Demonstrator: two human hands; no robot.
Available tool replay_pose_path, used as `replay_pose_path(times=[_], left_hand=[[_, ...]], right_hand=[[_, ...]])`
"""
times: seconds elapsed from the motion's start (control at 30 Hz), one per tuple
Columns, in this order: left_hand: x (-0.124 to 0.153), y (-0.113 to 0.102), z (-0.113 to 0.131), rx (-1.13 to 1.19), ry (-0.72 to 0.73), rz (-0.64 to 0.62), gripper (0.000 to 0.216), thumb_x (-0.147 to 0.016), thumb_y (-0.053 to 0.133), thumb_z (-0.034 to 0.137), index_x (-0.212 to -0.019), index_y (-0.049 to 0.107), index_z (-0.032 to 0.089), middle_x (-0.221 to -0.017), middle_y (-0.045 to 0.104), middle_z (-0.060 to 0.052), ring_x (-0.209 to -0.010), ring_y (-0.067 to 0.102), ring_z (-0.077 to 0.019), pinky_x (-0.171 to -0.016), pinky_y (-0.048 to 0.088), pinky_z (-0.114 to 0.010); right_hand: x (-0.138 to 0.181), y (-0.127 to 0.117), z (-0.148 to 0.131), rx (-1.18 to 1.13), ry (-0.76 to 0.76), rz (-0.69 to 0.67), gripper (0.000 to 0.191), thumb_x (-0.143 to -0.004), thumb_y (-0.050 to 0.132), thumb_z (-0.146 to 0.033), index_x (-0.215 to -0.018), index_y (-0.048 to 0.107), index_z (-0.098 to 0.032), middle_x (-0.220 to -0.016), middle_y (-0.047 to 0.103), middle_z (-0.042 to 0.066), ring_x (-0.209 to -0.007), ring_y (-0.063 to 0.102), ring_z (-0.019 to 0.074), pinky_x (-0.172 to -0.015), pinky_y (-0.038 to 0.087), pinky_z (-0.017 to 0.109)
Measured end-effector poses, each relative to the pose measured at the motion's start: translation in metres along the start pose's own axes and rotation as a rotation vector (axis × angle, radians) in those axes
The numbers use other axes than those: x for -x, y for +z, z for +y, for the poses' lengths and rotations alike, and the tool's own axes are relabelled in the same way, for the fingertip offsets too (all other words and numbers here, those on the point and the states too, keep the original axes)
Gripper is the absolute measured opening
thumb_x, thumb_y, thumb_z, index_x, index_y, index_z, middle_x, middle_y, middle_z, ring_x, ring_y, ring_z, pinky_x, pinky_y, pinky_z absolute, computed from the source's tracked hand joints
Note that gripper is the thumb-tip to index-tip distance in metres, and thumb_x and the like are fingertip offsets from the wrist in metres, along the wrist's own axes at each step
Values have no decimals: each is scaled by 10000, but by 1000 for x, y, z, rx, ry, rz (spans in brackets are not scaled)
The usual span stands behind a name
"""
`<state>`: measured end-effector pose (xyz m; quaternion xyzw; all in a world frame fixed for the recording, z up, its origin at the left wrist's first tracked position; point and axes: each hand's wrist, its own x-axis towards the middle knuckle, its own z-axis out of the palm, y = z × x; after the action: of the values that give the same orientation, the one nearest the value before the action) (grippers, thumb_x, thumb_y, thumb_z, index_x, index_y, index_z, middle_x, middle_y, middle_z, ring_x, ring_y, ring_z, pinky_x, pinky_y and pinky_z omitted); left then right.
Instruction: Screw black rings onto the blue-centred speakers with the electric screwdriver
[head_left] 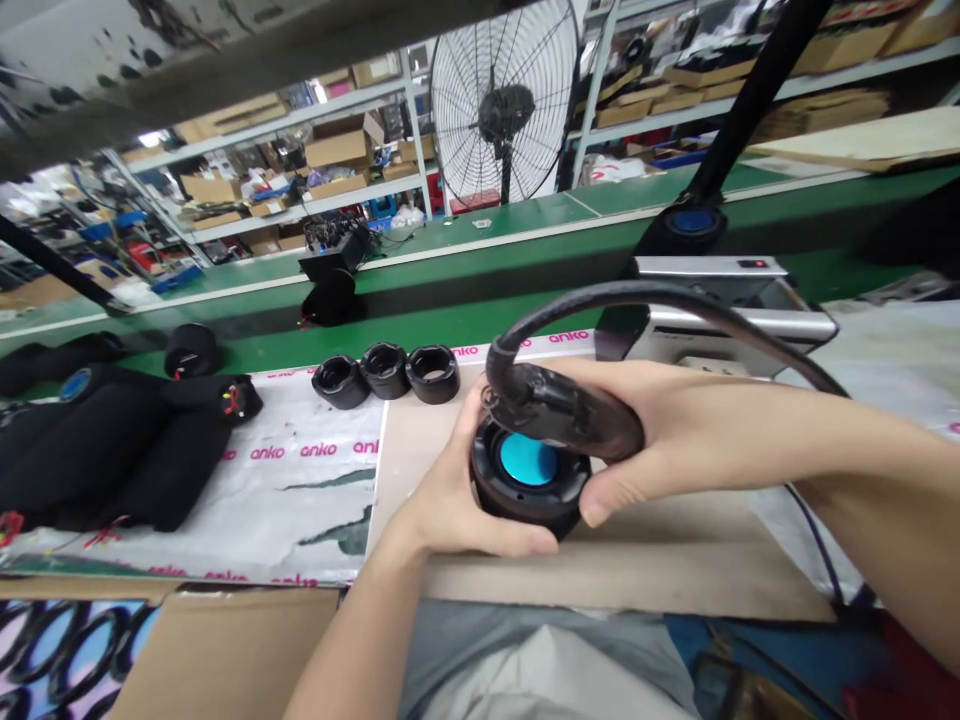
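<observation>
My left hand (454, 500) is wrapped round a black round speaker-like housing (510, 500) with a shiny blue disc (538, 466) in its middle. It is over a beige board (645, 560); whether it touches the board I cannot tell. In my right hand (667, 415) is a black cylindrical tool (581, 408) with a thick curved hose (622, 290). The tool lies across the housing's top, covering part of it. My right thumb is against the housing's side. Three black rings (385, 371) stand in a row behind my left hand.
Black fabric-covered cylinders (112, 440) with coloured wires lie at the left on printed white sheeting (307, 520). A silver machine (720, 300) stands behind my right arm. A cardboard box (232, 650) with black rings beside it is at lower left. Beyond the green bench (420, 290) stands a fan (504, 105).
</observation>
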<state>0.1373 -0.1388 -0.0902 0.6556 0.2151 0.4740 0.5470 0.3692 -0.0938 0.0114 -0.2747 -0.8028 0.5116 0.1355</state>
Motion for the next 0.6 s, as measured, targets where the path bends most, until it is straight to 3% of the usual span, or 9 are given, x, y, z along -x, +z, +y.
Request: replay_pose_path(times=[0.17,0.33,0.43,0.53,0.6], left_hand=[[10,2,-5,-25,-28,8,1465,-615,1091,418,-1769,194,317,-1802,380,-180,-1646,401,-497,-1337,369,-669],[11,4,-1,-98,-76,25,1427,-619,1060,500,-1761,228,302,-1780,407,-177,-1626,422,-513,-1323,387,-678],[10,3,1,-148,-119,25,1436,-584,1066,561,-1749,277,278,-1758,440,-184,-1625,414,-522,-1337,357,-679],[12,2,0,-185,-124,48,1512,-504,1090,590,-1751,292,282,-1797,380,-183,-1655,344,-548,-1349,336,-685],[14,2,0,-169,-112,63,1514,-507,1099,568,-1755,286,296,-1815,349,-174,-1661,335,-546,-1349,338,-685]], right_hand=[[7,4,5,-28,-8,68,957,-658,1002,-533,-1499,668,-223,-1242,751,35,-1006,717,159,-825,598,187],[13,10,8,91,28,150,1121,-619,1013,-566,-1623,567,-345,-1363,722,16,-1094,733,202,-918,605,243],[14,13,4,142,135,164,1190,-592,1007,-629,-1653,528,-379,-1164,764,2,-988,738,211,-882,627,267],[13,15,-2,125,194,123,990,-626,992,-584,-1525,668,-327,-936,741,-9,-939,738,216,-843,645,252],[14,16,-4,107,175,119,927,-639,989,-588,-1479,699,-326,-909,734,-20,-936,737,206,-868,647,248]])
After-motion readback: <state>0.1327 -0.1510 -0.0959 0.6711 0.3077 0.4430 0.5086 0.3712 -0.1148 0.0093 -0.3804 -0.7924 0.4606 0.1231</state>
